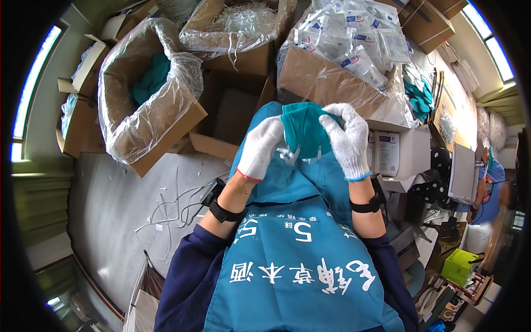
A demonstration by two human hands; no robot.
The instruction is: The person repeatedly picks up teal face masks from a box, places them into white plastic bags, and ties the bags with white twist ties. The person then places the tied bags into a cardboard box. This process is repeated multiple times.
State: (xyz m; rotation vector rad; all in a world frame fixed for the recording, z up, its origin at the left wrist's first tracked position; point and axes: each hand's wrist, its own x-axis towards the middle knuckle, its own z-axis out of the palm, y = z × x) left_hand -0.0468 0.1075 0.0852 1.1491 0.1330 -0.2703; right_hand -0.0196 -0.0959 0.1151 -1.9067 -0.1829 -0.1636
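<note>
A teal cup-shaped face mask [308,130] with pale strap ends at its lower edge is held over my lap. My left hand [260,146], in a white knit glove, grips its left edge. Gloved the same way, my right hand [351,144] pinches the upper right edge between thumb and fingers. Whitish strap material [286,156] hangs near my left fingertips. Below the mask, a teal apron [298,243] with white lettering covers my lap.
Ahead stand a plastic-lined carton [149,124] of teal pieces, a carton of white strips [243,22] and a carton heaped with clear packets [359,41]. An open white box [406,157] holds packets to the right. Loose white cords [171,213] lie on the floor at left.
</note>
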